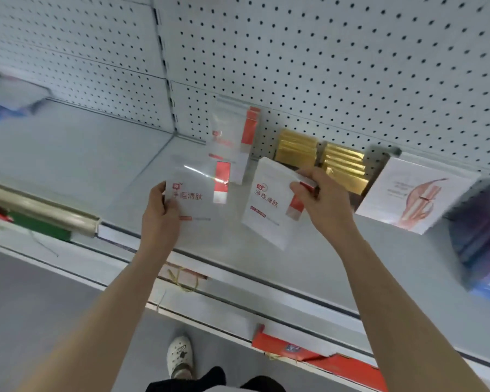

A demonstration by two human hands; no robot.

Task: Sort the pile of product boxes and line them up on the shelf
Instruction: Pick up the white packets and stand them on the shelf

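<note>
The left hand (159,213) grips 1 white-and-red box (198,190) by its edge, the right hand (323,205) its twin (266,210), fronts showing, probably for matching. Both hang over the shelf (337,256), near a third standing box (229,140)

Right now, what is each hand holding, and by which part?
The left hand grips a white-and-red box by its left edge; the right hand grips a second white-and-red box by its upper right corner.
</note>
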